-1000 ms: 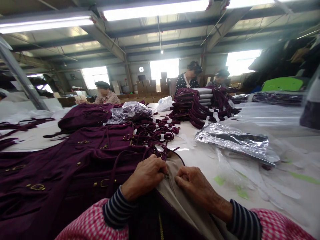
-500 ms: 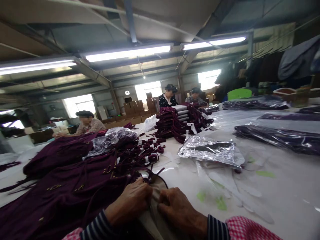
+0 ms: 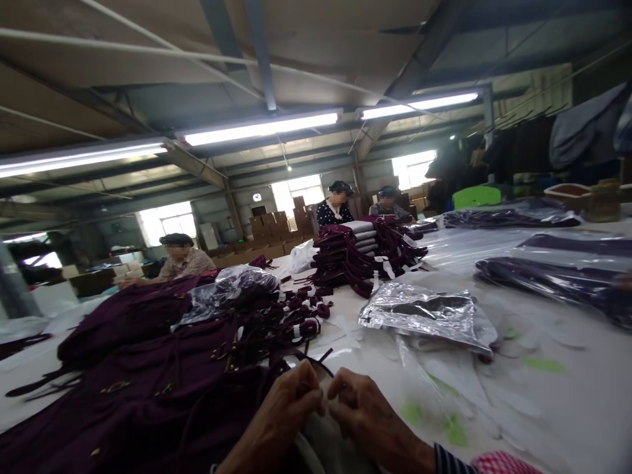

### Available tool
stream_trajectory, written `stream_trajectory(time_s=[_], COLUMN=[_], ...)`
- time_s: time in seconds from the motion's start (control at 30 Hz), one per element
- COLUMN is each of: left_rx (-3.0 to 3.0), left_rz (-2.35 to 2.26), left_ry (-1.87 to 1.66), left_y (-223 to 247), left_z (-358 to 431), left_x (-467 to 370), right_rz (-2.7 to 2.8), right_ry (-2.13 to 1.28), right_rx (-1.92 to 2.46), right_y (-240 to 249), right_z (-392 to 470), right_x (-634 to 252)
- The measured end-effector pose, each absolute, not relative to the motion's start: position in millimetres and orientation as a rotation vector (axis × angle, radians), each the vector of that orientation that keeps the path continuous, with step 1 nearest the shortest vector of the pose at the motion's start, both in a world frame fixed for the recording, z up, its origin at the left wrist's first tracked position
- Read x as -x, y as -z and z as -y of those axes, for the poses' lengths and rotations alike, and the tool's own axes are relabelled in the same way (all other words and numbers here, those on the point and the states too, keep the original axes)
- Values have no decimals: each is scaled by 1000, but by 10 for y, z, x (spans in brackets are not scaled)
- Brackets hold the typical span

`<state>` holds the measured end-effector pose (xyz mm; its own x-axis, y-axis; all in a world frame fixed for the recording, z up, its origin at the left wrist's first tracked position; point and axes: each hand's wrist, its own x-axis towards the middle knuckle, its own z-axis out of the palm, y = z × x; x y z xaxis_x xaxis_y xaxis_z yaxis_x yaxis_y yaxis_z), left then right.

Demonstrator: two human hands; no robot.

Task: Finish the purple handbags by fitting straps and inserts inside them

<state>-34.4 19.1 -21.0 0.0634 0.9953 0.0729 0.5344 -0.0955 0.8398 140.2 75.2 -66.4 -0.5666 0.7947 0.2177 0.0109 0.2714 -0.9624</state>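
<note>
At the bottom centre, my left hand and my right hand are close together, fingers curled, thumbs facing each other. Both are over a beige cloth lining with a dark rim at its top. What their fingertips pinch, if anything, is too small to tell. Dark purple fabric pieces with brass-coloured fittings lie to the left of my left hand. Beyond my hands are bundled purple straps with white bands.
A silvery plastic bag lies on the white table ahead to the right, with wrapped purple pieces beyond. Further back stands a stack of purple items. People sit or stand across the table.
The camera view has tilted up slightly. My hands have moved closer together, and my left forearm now rises more steeply from the bottom edge.
</note>
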Motion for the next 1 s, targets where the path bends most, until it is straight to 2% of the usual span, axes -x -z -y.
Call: stream_trajectory(time_s=[0.13,0.37,0.53,0.8,0.87,0.93,1.0], left_rx=[-1502,-1674,-1432,-1171,-1158,-1212,-1313], left_rz=[-1389,-1245,-1251,-1226,-1244,-1262,-1306], left_ry=[-1066,-991,-1121,-1186,-1181,-1167,-1154], left_y=[429,243,295,444,498,554,601], left_z=[-188,-57,-86,-182,-206,-231,-259], left_x=[536,444,500,527,533,549,573], right_rz=[1780,1873,1942,2515,2696,2728,2664], right_ry=[-1442,-1392,-1501,-1823,-1491,-928,-508], right_rx=[742,687,694,405,499,723,906], right_y=[630,484,225,-259,-276,-221,-97], right_z=[-735,-719,-885,-1468,-1716,-1982,-2210], right_x=[-1395,-1265,-1097,-855,-706,-507,-294])
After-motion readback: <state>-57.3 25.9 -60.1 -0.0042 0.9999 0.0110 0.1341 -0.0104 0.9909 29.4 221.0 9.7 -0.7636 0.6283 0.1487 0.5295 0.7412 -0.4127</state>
